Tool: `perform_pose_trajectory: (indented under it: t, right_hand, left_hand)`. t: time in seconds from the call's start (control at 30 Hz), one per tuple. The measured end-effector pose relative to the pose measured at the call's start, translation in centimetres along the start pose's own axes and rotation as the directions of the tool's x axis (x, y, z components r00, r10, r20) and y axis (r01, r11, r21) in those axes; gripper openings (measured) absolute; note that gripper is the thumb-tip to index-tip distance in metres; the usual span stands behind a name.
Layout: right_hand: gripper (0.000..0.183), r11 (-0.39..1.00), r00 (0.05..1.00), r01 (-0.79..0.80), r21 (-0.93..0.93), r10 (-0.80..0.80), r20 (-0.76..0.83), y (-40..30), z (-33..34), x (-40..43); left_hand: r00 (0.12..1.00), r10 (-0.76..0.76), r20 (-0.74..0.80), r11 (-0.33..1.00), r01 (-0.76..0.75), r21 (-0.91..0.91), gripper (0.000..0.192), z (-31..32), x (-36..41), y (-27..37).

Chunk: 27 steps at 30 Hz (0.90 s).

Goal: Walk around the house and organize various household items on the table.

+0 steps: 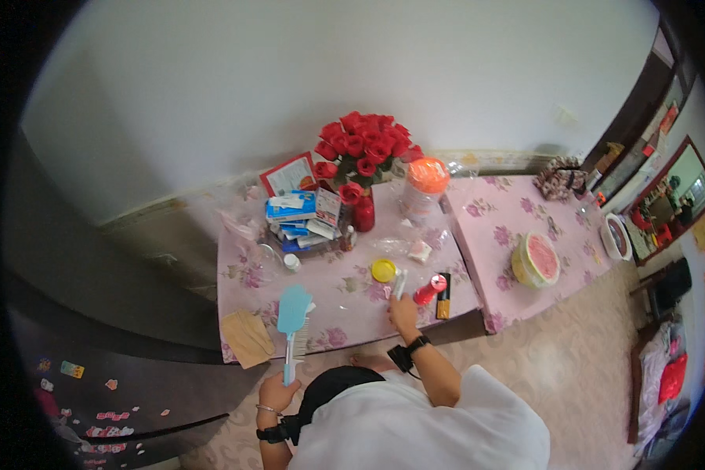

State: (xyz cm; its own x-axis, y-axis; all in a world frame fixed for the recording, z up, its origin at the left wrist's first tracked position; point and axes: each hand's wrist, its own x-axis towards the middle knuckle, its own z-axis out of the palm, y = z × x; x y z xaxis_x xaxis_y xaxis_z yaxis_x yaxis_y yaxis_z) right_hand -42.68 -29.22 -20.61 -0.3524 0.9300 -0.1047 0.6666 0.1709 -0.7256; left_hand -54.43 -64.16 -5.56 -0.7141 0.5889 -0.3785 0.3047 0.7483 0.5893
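My left hand (279, 392) is closed around the handles of a light-blue fly swatter (294, 308) and a pale comb (301, 341), held together over the table's front edge. My right hand (403, 314) rests at the table and has its fingers on a small white object (399, 284), whose kind I cannot tell. Beside that hand are a yellow round lid (383, 271), a red bottle (430, 289) and a black and yellow box (443, 296). A folded tan cloth (248, 339) lies at the table's left front corner.
On the flowered tablecloth (352, 320) stand a basket of medicine boxes (294, 207), a white bottle (292, 262), red roses (367, 141) in a red vase (363, 214) and an orange-lidded jar (426, 188). A cut watermelon (536, 260) sits on the adjoining table. A wall rises behind.
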Motion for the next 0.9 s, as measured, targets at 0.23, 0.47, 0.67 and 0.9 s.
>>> perform_pose_trajectory:
  t: [0.23,0.47,0.67,0.9]
  right_hand:
    - [0.032,0.954,0.966,0.167,0.250,-0.209,0.152,-13.3,-3.6,3.9]
    - [0.037,0.940,0.933,0.337,0.050,-0.341,0.114,-19.2,0.1,13.0]
    - [0.035,0.939,0.918,0.334,0.087,-0.345,0.197,-19.9,0.9,14.8]
    - [0.038,0.966,0.938,0.248,0.068,-0.257,0.232,-20.1,0.9,14.7]
  left_hand:
    - [0.997,-0.060,-0.042,0.998,0.061,0.034,0.033,-0.5,-0.3,1.3]
    - [0.974,-0.152,-0.171,0.988,0.153,-0.007,0.033,0.1,-2.8,1.3]
    - [0.944,-0.292,-0.155,0.955,0.295,-0.004,0.034,1.0,-4.1,0.9]
    - [0.943,-0.314,-0.109,0.949,0.310,-0.048,0.037,0.7,-4.1,2.0]
